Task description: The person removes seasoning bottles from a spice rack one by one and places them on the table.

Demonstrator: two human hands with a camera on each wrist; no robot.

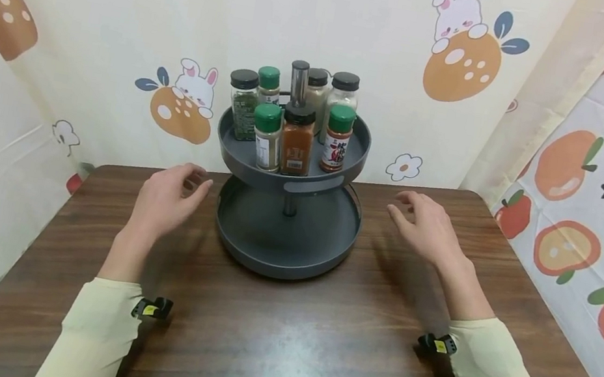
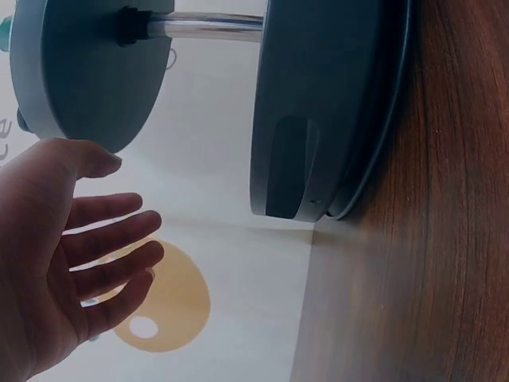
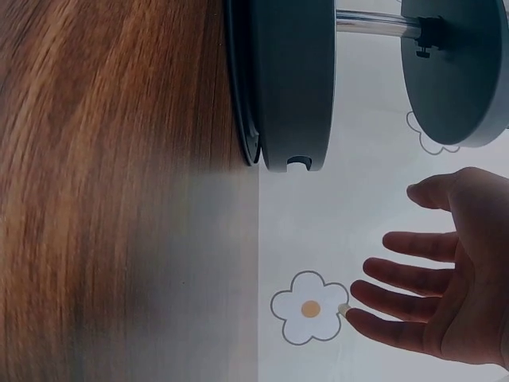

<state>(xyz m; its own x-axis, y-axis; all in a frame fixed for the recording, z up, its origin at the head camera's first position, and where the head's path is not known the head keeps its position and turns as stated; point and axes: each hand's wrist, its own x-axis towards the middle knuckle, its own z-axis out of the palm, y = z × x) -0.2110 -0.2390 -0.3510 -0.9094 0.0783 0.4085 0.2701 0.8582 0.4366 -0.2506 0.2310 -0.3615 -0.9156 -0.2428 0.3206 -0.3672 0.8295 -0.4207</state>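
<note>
A dark grey two-tier round rack stands on the table, with a metal post rising through its middle. Several spice jars crowd the upper tier, among them a jar of orange-brown powder, a green-capped red-labelled jar and a black-capped jar of green flakes. Nothing lies on the lower tier. To the left of the rack hovers my left hand, fingers loosely bent and holding nothing. My right hand hovers at the rack's right, likewise holding nothing. Both wrist views show the fingers spread apart from the rack.
The brown wood-grain table runs back to a cream curtain printed with rabbits and fruit. A second patterned curtain borders the right side. Each sleeve carries a small black wrist device, the left one beside the forearm.
</note>
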